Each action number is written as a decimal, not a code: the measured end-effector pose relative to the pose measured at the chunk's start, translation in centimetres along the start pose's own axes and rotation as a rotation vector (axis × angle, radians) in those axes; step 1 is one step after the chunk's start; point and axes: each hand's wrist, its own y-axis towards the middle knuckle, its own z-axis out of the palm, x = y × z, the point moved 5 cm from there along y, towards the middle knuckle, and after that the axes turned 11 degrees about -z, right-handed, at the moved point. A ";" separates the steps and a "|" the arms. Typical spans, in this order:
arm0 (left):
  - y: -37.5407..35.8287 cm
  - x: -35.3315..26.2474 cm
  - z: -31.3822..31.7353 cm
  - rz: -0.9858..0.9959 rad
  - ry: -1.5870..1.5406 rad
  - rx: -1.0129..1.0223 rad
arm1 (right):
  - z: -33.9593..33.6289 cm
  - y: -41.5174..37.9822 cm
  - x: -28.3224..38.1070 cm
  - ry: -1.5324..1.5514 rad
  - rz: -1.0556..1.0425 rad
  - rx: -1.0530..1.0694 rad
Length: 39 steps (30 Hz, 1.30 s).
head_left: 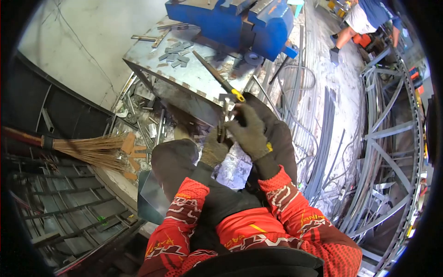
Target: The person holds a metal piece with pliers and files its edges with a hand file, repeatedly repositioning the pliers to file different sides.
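My gloved left hand [214, 150] is closed around the handles of a metal tool that looks like locking pliers [225, 112], held upright between my knees. At its upper end sits a small dark flat metal piece [226, 97]. My gloved right hand [250, 135] is close against the tool from the right, fingers curled at its side. Just beyond, a file with a yellow-and-black handle [238, 95] lies across the edge of the metal workbench [184, 76]. Small grey metal plates [175, 54] are scattered on the benchtop.
A blue bench vise [217, 21] stands on the bench. To the left are a straw broom [92, 150] and metal scraps [138, 108]. Long metal bars [323, 134] and a steel frame [392, 131] lie to the right. Another person [362, 21] is at upper right.
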 end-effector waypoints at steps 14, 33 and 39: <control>-3.1 -0.2 -2.9 -0.559 0.317 -0.170 | 3.3 9.8 -6.2 -0.675 0.035 0.615; -1.1 -2.2 -2.1 -0.056 0.926 -0.056 | -4.2 -8.5 -1.1 -0.337 0.076 0.251; -2.6 -4.9 0.2 -0.422 0.612 -0.149 | -4.2 -7.8 -0.4 -0.397 -0.032 0.309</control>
